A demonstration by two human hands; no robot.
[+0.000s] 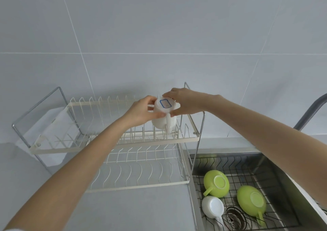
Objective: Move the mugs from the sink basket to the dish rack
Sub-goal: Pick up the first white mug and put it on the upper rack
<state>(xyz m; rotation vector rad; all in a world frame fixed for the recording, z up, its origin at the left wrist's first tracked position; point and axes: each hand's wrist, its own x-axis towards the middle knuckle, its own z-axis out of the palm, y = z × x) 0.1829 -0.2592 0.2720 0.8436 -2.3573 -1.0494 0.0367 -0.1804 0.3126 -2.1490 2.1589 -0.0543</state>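
A white mug (163,117) is upside down over the right end of the upper tier of the cream dish rack (113,145), its handle toward me and a blue-edged sticker on its base. My left hand (141,111) grips its left side. My right hand (184,100) holds its base and right side. Whether it rests on the tines is unclear. In the wire sink basket (247,161) at lower right lie two green mugs, one (216,184) and the other (251,201), both upside down, and a white mug (213,207).
The rack has a lower tier (141,169) of bare tines and a white drip tray (47,124) at its left. A sink drain (233,215) shows under the basket. A grey faucet (311,110) arches at the right edge. Tiled wall stands behind.
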